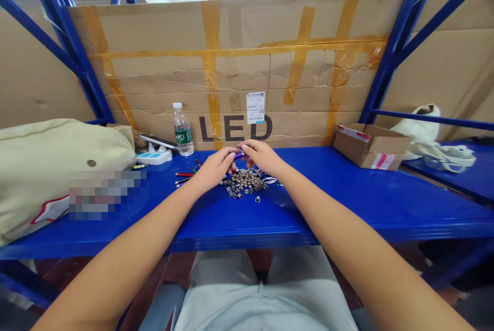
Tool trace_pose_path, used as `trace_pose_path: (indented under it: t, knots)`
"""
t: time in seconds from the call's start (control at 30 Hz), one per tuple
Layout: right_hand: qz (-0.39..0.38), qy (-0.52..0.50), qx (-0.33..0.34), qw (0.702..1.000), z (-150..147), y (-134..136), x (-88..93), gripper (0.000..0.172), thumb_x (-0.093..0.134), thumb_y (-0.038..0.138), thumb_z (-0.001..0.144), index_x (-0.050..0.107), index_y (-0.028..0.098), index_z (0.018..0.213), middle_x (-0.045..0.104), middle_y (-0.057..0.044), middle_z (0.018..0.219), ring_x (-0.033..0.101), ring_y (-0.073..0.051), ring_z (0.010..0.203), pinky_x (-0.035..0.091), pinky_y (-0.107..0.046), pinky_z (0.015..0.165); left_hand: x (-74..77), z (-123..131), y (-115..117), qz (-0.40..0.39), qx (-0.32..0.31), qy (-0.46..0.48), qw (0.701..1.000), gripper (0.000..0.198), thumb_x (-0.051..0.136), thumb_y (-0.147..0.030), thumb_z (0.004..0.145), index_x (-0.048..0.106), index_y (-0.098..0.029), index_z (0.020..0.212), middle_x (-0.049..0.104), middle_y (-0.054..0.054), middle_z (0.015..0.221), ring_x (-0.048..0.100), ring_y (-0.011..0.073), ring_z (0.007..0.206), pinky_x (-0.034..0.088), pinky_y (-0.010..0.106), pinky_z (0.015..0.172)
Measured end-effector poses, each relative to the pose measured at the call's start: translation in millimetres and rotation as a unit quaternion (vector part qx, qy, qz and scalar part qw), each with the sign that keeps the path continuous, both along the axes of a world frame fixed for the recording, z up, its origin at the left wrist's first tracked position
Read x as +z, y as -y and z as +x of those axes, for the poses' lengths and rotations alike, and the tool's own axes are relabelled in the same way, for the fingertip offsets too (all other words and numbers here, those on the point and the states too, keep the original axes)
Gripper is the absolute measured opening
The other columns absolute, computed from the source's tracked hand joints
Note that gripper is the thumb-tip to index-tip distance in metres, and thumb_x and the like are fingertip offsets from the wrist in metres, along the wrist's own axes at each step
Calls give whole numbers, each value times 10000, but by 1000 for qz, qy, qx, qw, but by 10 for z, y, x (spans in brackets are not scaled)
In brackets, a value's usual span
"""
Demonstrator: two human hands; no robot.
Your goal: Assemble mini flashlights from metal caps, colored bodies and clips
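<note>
Grips a slim, glossy purple rod (239,155) with left hand (215,169) and right hand (264,157), close by a loose heap of small, shiny metal pieces (247,181) on smooth blue worktop (339,192).

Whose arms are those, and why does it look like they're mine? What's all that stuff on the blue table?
There's no robot here, just a person's two bare hands. The one picture comes from a camera worn on that person's head, looking forward and down, so you see what they see. The left hand and right hand meet, holding a slim purple thing between their fingers. On the blue table, below the hands, lies a pile of little metal pieces. A clear bottle stands farther back. A pale bag is at the left, and a small cardboard box at the right.
</note>
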State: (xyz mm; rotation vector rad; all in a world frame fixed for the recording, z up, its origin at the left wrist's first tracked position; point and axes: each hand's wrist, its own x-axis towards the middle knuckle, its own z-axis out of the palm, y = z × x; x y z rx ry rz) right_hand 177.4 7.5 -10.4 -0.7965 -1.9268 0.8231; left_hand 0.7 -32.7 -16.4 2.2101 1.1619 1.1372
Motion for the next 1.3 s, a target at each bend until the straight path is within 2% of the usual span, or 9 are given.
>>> trace_pose_path:
  t: [0.1,0.2,0.33,0.43,0.53,0.6,0.77,1.07,1.3]
  knots:
    - [-24,-4,36,999,-5,7,-1,202,430,197,895,573,182,1037,602,10,760,544,-70,496,477,-223,492,-7,-22,-43,-11,27,35,999,338,373,-374,921,554,-165,1116,583,1,727,545,115,582,445,238,583]
    - [-42,9,60,997,-27,6,-31,313,456,191,878,504,193,1188,612,-6,831,557,-79,529,501,-240,496,-9,-32,-65,-15,35,42,998,329,376,-366,920,557,-161,1103,580,-3,721,547,111,578,440,234,580]
    - [17,56,21,998,-38,3,-70,455,531,178,829,439,182,1274,607,-21,848,552,-94,541,490,-257,506,-2,-28,-54,0,39,22,999,337,346,-356,931,553,-160,1111,593,6,748,558,113,595,453,238,600]
    - [64,109,-6,992,-21,2,-80,344,458,189,864,474,180,1208,601,-12,786,525,-99,506,455,-264,504,4,-20,-27,18,38,-6,999,343,339,-360,933,558,-168,1113,607,9,754,565,121,608,460,243,610]
    - [77,133,-21,988,-8,7,-77,146,426,216,882,523,187,987,569,4,704,492,-96,495,419,-243,481,9,-10,1,30,23,-31,999,341,332,-354,936,555,-176,1124,612,5,741,565,127,613,463,249,626]
    - [61,132,-26,989,-8,12,-69,69,436,230,876,496,197,868,540,10,669,481,-98,503,400,-227,454,15,-4,15,35,16,-40,998,338,327,-346,939,553,-178,1125,614,3,738,564,127,613,465,253,636]
    - [-3,117,-31,993,0,16,-35,81,467,294,855,463,213,859,488,22,653,461,-111,505,369,-218,388,26,-3,24,54,27,-44,997,339,326,-339,940,564,-180,1121,614,7,742,573,135,642,460,258,648]
    - [55,175,-70,981,15,22,-3,109,445,287,831,464,185,796,555,-14,761,490,-144,705,384,-279,650,45,10,41,97,40,-110,988,341,351,-341,935,591,-171,1109,633,16,789,594,156,717,456,276,725]
    - [52,158,-70,984,8,40,15,72,413,230,826,432,198,765,506,8,692,465,-138,678,352,-261,617,55,9,29,91,41,-84,991,338,337,-337,942,592,-175,1095,610,1,734,578,144,676,449,260,670]
